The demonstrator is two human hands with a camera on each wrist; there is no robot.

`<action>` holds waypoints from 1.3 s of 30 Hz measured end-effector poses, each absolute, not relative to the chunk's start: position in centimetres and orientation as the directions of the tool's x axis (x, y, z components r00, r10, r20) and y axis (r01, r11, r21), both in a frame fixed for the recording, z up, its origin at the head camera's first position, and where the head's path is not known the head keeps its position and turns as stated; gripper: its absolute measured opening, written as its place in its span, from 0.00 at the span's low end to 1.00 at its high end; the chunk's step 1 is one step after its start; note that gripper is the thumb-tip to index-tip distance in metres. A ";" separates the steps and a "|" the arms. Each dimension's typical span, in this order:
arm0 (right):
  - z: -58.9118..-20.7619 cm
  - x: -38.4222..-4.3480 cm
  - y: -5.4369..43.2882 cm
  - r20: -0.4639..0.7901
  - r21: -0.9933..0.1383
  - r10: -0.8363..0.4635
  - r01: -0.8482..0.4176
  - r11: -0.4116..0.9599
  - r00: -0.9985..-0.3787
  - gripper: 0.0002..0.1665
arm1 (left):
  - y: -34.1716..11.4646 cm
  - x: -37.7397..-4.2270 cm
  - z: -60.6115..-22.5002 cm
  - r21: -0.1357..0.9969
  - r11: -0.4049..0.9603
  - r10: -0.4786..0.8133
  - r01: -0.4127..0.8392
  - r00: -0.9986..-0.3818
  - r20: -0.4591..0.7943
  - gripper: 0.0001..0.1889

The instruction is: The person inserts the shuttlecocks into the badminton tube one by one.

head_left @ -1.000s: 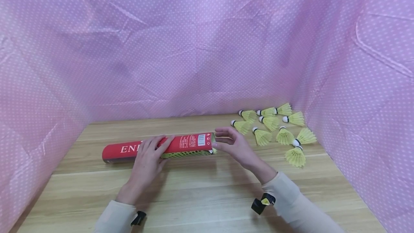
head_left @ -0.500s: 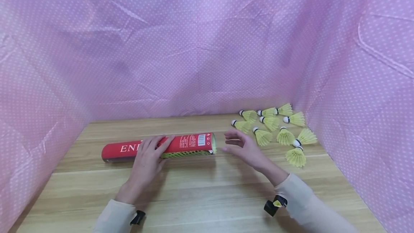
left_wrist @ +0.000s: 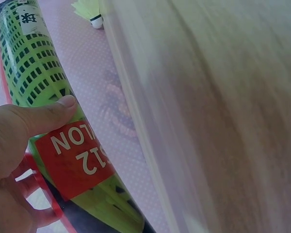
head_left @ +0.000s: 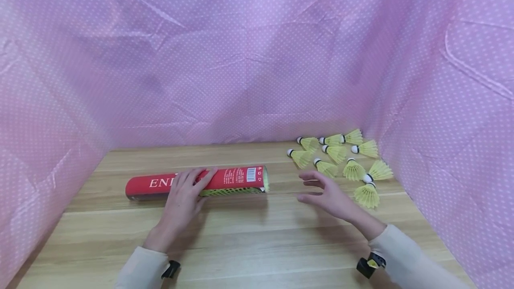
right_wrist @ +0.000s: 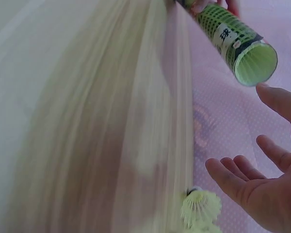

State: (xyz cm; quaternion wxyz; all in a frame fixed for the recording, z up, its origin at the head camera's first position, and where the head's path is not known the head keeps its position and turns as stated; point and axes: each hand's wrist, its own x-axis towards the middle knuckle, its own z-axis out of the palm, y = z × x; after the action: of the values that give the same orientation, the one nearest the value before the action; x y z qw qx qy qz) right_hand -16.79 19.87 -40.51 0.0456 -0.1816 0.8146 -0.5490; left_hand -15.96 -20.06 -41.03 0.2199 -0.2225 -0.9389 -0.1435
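A red shuttlecock tube (head_left: 237,176) lies sideways left of the table's middle, its clear side showing green netted skirts within. My left hand (head_left: 184,195) grips it round its middle; in the left wrist view the thumb (left_wrist: 53,114) presses on the clear side and the fingers wrap behind. The tube's right end is uncapped, and a yellow-green skirt shows inside the opening (right_wrist: 256,63) in the right wrist view. My right hand (head_left: 331,195) is off to the right of that end, fingers apart and holding nothing. Nearest to it is a yellow shuttlecock (head_left: 326,168) just behind its fingers.
Several more yellow shuttlecocks, such as one at the front (head_left: 367,194) and one at the back (head_left: 352,136), lie scattered on the right rear of the wooden table (head_left: 249,244). Pink dotted cloth (head_left: 241,57) walls in the back and both sides.
My right hand has drawn away from the tube's open end, moving right towards the shuttlecocks. The left hand and the tube have stayed almost in place.
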 end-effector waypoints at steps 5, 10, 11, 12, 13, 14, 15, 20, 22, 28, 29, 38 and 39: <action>-40.5 -16.0 21.9 0.130 -0.894 -0.314 -0.248 0.373 -0.940 0.34 | -20.0 -16.0 -41.0 0.175 0.857 0.355 0.485 -0.802 0.480 0.54; -40.1 -15.3 23.8 0.180 -0.869 -0.283 -0.287 0.403 -0.942 0.33 | -20.0 -16.1 -41.1 0.166 0.858 0.363 0.486 -0.803 0.473 0.54; -40.1 -15.2 24.2 0.194 -0.859 -0.274 -0.298 0.416 -0.942 0.33 | -20.0 -16.1 -41.1 0.164 0.858 0.365 0.487 -0.803 0.472 0.54; -40.0 -15.1 24.5 0.210 -0.849 -0.262 -0.309 0.428 -0.942 0.32 | -20.0 -16.1 -41.1 0.160 0.858 0.368 0.488 -0.801 0.472 0.54; -40.0 -15.0 24.9 0.224 -0.840 -0.254 -0.318 0.440 -0.941 0.32 | -20.0 -16.1 -41.1 0.159 0.858 0.368 0.488 -0.801 0.471 0.54; -40.0 -14.9 25.3 0.238 -0.829 -0.245 -0.328 0.452 -0.940 0.31 | -20.0 -16.1 -41.1 0.156 0.858 0.370 0.490 -0.800 0.473 0.54; -39.9 -14.8 25.6 0.251 -0.818 -0.239 -0.337 0.466 -0.938 0.30 | -20.0 -16.1 -41.1 0.156 0.857 0.371 0.491 -0.799 0.473 0.54; -40.2 -14.5 27.4 0.258 -0.783 -0.229 -0.342 0.519 -0.939 0.26 | -19.9 -16.1 -41.2 0.168 0.855 0.367 0.491 -0.800 0.475 0.55; -40.5 -14.5 28.1 0.238 -0.788 -0.230 -0.326 0.523 -0.944 0.25 | -19.9 -16.1 -41.2 0.171 0.855 0.364 0.489 -0.802 0.473 0.55; -41.1 -14.3 29.6 0.194 -0.786 -0.219 -0.285 0.549 -0.956 0.23 | -19.8 -16.1 -41.3 0.164 0.859 0.365 0.485 -0.804 0.468 0.54; -41.2 -14.3 29.8 0.191 -0.780 -0.216 -0.282 0.558 -0.957 0.23 | -19.8 -16.1 -41.3 0.165 0.858 0.366 0.486 -0.804 0.468 0.54; -42.0 -14.3 31.5 0.199 -0.753 -0.172 -0.263 0.603 -0.965 0.22 | -19.7 -16.1 -41.5 0.166 0.856 0.367 0.490 -0.801 0.472 0.53; -42.0 -14.3 31.7 0.201 -0.750 -0.168 -0.262 0.608 -0.965 0.22 | -19.7 -16.1 -41.5 0.168 0.855 0.367 0.491 -0.801 0.473 0.53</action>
State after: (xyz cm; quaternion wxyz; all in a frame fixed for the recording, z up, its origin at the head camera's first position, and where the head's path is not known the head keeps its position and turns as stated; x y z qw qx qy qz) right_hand -14.29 31.72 -42.03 -0.0552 -0.1201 0.8949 -0.4262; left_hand -16.08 -19.72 -41.51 0.2177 -0.2285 -0.9382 -0.1423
